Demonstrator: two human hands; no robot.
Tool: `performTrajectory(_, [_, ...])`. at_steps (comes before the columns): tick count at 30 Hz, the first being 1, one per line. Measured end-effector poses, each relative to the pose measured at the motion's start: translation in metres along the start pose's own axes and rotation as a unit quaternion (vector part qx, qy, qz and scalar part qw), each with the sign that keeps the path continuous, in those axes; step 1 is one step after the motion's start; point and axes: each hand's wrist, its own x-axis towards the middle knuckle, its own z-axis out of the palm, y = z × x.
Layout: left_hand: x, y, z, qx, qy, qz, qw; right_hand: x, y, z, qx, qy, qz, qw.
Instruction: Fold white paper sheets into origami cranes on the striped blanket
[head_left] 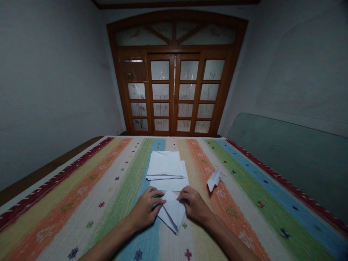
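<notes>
Fingers (161, 201) of the left hand (146, 208) and right hand (197, 203) pinch opposite upper sides of a pointed, folded white paper sheet (170, 209) on the multicoloured, striped, cloth-covered counter (108, 221). Uneven pressure or tugging from either side could skew its creases or tear it. Just beyond that sheet lies a stack of square white paper (164, 165); beyond its right side, well apart, sits a small folded white paper piece (214, 180).

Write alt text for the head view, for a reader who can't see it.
The person's left hand and right hand touch opposite sides of a partly folded white paper, its point toward the person. Beyond lie stacked white sheets, with a folded paper shape to the right, on a striped tablecloth. Glass-paned wooden doors stand behind.
</notes>
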Motion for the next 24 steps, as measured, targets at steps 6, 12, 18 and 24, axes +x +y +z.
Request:
performTrajectory(6, [-0.001, 0.002, -0.003, 0.040, -0.022, 0.027, 0.999, 0.000, -0.001, -0.003, -0.005, -0.003, -0.002, 1.000])
performTrajectory(12, [0.001, 0.003, -0.005, 0.017, -0.020, 0.023, 0.999, 0.002, -0.006, -0.006, 0.005, -0.008, 0.040, 0.999])
performTrajectory(18, [0.006, 0.003, 0.001, -0.021, 0.010, -0.059, 0.998, 0.005, -0.008, -0.001, -0.011, -0.017, 0.085, 0.996])
performTrajectory(24, [0.009, 0.001, 0.010, -0.004, 0.041, -0.132, 0.990, 0.006, -0.011, 0.008, -0.061, 0.007, 0.109, 0.992])
